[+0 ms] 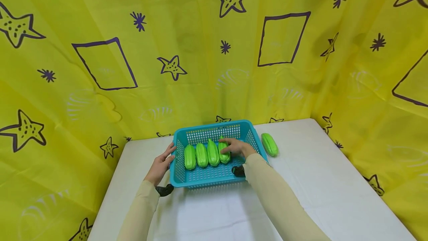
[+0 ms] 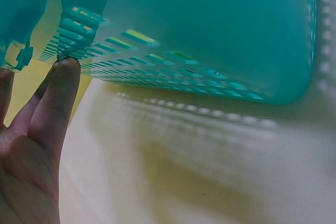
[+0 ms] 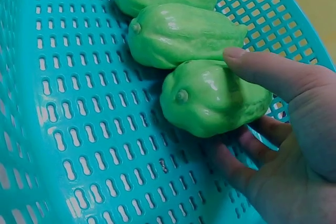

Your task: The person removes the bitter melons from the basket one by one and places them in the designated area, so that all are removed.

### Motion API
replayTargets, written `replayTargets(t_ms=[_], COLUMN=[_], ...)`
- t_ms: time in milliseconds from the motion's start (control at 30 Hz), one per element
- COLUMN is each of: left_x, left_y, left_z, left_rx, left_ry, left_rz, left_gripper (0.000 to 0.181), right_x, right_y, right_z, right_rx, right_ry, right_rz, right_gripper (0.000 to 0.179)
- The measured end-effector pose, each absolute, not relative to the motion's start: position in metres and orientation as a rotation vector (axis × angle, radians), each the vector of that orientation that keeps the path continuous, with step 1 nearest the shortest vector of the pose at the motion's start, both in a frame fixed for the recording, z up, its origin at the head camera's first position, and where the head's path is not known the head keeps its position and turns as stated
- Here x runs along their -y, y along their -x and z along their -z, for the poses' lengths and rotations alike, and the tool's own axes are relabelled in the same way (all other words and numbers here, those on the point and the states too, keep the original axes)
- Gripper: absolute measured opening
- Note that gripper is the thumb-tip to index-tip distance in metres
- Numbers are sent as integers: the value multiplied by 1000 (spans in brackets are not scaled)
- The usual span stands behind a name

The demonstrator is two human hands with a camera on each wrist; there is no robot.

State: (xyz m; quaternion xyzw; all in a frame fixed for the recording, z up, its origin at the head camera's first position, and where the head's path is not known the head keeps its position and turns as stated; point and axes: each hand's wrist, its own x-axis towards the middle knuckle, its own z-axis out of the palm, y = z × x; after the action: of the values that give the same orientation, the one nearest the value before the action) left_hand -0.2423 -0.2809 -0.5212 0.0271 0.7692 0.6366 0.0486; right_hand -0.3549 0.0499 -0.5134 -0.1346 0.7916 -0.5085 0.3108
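The right hand (image 1: 235, 146) pinches an elongated, ribbed green fruit (image 3: 202, 108) between thumb and fingers; the fruit's long axis runs near to far, inside the rectangular turquoise perforated plastic basket (image 1: 207, 126), rightmost beside three matching green fruits (image 1: 202, 155). Its skin looks glossy, its near end knobbed. The left hand (image 1: 159, 169), farther off, touches the basket's left rim.

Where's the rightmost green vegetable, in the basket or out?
Out: the vegetable lies on the white table, just right of the basket, while four others are inside.
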Motion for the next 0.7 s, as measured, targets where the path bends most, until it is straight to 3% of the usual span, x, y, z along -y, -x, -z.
replayTargets(t_ms=[700], left_x=[282], left_y=[244], left_z=[522], left_rx=[-2349], left_ry=[-88], left_rz=[-1923], left_gripper=[52], right_x=[-54], right_y=[359], right_z=[514], right_rx=[-2103], right_ry=[351], right_rz=[1346], right_gripper=[63])
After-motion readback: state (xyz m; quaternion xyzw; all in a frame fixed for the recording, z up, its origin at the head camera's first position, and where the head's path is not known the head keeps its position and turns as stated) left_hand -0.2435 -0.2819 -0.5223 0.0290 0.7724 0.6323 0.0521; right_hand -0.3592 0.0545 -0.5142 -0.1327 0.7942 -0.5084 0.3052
